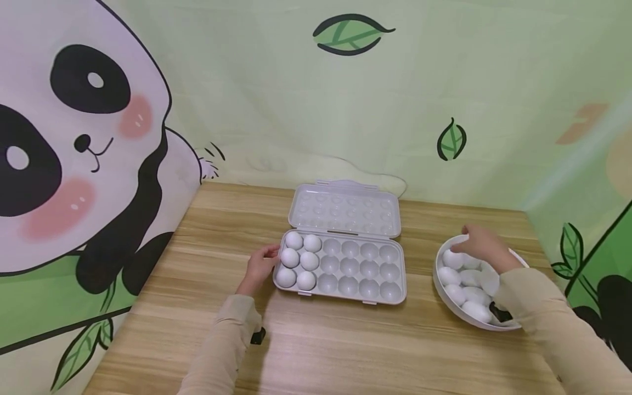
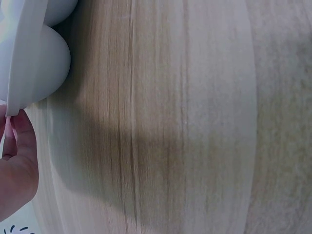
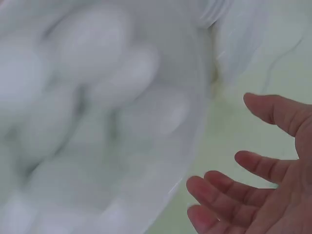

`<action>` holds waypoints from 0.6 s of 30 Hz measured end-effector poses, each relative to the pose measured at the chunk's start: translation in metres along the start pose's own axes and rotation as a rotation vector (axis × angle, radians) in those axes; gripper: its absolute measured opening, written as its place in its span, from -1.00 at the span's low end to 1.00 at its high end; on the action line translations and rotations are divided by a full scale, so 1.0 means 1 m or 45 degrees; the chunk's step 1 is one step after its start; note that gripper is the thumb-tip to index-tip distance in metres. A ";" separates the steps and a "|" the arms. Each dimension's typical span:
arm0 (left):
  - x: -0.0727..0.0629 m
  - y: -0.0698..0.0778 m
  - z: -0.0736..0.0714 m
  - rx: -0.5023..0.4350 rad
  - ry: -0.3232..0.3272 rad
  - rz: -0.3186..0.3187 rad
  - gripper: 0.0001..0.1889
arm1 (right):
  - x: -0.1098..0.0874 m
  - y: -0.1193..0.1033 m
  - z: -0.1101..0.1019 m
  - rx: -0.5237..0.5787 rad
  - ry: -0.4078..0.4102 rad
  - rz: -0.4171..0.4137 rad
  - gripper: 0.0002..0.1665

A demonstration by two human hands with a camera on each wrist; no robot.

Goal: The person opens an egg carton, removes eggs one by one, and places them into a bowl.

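A pale grey egg tray [image 1: 349, 267] lies on the wooden table with its hinged lid [image 1: 344, 211] folded back. White eggs [image 1: 309, 261] fill the two leftmost columns of wells; the other wells hold nothing. My left hand [image 1: 260, 267] pinches the tray's left edge between thumb and fingers, as the left wrist view shows at the rim [image 2: 27, 53]. Over the far side of a white bowl [image 1: 446, 303] is my right hand [image 1: 486, 249], above several white eggs [image 1: 476, 311]. In the right wrist view its fingers [image 3: 229, 200] are spread apart, with nothing between them, beside the bowl's rim.
The wooden table [image 1: 197, 274] runs back to a pale green cloth [image 1: 276, 99] printed with a panda and leaves. Black devices [image 1: 258, 336] sit at both cuffs. The bowl stands right of the tray, with bare wood between them.
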State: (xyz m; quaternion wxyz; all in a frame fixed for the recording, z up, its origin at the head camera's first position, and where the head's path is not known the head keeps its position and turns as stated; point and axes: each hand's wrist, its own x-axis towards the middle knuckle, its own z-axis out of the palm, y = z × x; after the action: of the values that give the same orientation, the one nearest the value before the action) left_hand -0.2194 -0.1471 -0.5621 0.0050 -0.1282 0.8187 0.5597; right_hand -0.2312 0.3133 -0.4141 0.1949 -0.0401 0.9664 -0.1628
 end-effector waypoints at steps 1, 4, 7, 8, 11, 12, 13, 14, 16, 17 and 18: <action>0.000 0.000 0.000 0.001 -0.002 0.001 -0.65 | 0.002 -0.011 0.000 -0.024 0.018 -0.007 -0.24; 0.001 0.000 0.000 -0.004 -0.005 -0.004 -0.65 | 0.008 -0.045 0.004 -0.095 0.066 -0.046 -0.30; 0.001 0.000 0.001 -0.008 -0.008 -0.007 -0.65 | 0.011 -0.076 0.013 -0.109 0.112 -0.131 -0.37; 0.001 -0.001 0.001 -0.010 -0.008 -0.011 -0.65 | 0.011 -0.087 0.016 -0.093 0.111 -0.168 -0.40; 0.001 -0.001 0.001 -0.013 -0.008 -0.011 -0.65 | 0.013 -0.115 0.030 -0.036 0.099 -0.303 -0.45; 0.000 -0.001 0.000 -0.017 -0.009 -0.011 -0.65 | 0.014 -0.124 0.036 -0.013 0.084 -0.339 -0.46; 0.000 -0.001 0.000 -0.020 -0.010 -0.015 -0.65 | 0.015 -0.132 0.042 0.010 0.069 -0.377 -0.47; 0.000 0.000 0.000 -0.022 -0.010 -0.018 -0.65 | 0.016 -0.140 0.047 0.026 0.053 -0.410 -0.47; -0.001 0.000 0.000 -0.026 -0.012 -0.020 -0.65 | 0.018 -0.152 0.061 0.037 0.038 -0.457 -0.47; -0.001 0.001 0.000 -0.026 -0.013 -0.022 -0.65 | 0.019 -0.158 0.068 0.046 0.035 -0.483 -0.48; -0.001 0.001 0.000 -0.029 -0.014 -0.025 -0.65 | 0.020 -0.164 0.075 0.053 0.032 -0.502 -0.48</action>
State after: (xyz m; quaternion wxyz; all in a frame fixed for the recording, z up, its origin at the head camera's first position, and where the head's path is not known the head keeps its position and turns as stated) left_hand -0.2184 -0.1465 -0.5609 0.0134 -0.1332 0.8110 0.5695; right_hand -0.2181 0.1338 -0.4324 0.1478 -0.2224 0.9386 -0.2184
